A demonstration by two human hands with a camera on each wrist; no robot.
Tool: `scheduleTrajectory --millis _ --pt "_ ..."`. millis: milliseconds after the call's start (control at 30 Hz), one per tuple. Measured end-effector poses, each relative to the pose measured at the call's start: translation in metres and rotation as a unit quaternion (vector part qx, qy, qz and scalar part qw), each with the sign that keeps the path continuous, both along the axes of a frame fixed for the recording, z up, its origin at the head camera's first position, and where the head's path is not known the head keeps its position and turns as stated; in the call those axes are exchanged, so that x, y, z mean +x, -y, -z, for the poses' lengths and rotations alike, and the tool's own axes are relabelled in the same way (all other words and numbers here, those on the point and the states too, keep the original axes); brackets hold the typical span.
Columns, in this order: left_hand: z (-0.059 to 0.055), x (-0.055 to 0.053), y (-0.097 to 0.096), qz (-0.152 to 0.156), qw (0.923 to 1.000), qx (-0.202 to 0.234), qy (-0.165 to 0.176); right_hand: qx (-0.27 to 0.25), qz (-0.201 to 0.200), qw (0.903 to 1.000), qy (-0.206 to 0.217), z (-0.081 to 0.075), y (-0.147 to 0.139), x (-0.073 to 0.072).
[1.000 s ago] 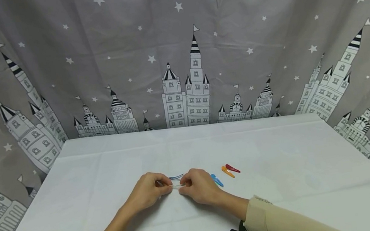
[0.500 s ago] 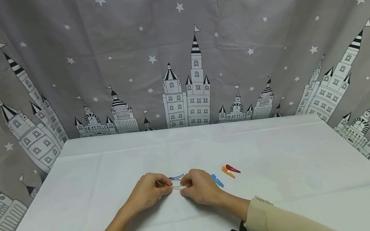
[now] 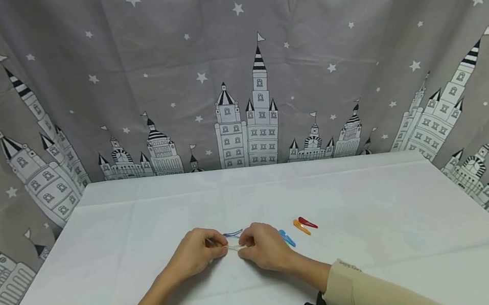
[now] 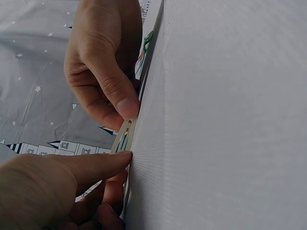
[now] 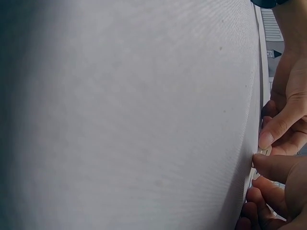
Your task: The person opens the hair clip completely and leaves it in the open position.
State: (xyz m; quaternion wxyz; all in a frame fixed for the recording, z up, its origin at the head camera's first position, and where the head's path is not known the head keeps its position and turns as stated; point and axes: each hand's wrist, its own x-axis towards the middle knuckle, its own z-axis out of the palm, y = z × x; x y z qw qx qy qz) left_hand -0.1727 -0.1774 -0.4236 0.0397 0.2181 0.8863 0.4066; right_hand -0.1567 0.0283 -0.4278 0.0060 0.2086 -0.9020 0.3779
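A pale cream snap hair clip [image 4: 123,136] spans the gap between my two hands, low over the white table. My left hand [image 3: 198,251] pinches one end between thumb and fingers. The other end sits in the pinch of my right hand [image 3: 263,247]. In the left wrist view the clip's long slot shows, while both its tips are hidden under fingers. Just behind the fingertips lies a dark blue hair clip [image 3: 233,234], partly covered by the hands.
To the right of my right hand lie a light blue hair clip [image 3: 287,238], an orange hair clip [image 3: 301,227] and a red hair clip [image 3: 308,222]. A green clip [image 4: 148,40] shows in the left wrist view. A grey castle-print curtain [image 3: 234,71] hangs behind the white table [image 3: 374,218].
Both hands stay nearly in place around the cream hair clip. My right fingertips have shifted very slightly to the right; the other clips lie where they were.
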Motion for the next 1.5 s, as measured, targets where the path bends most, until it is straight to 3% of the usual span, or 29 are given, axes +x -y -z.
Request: scheduleTrajectory --millis 900,1500 --pt "0.003 -0.002 0.001 -0.01 0.9999 -0.009 0.004 -0.001 -0.005 0.9999 0.011 0.0 -0.001 -0.002" --pt "-0.003 0.0 -0.001 -0.013 0.9994 0.023 0.02 -0.088 -0.002 0.9953 0.04 -0.013 -0.009 0.005"
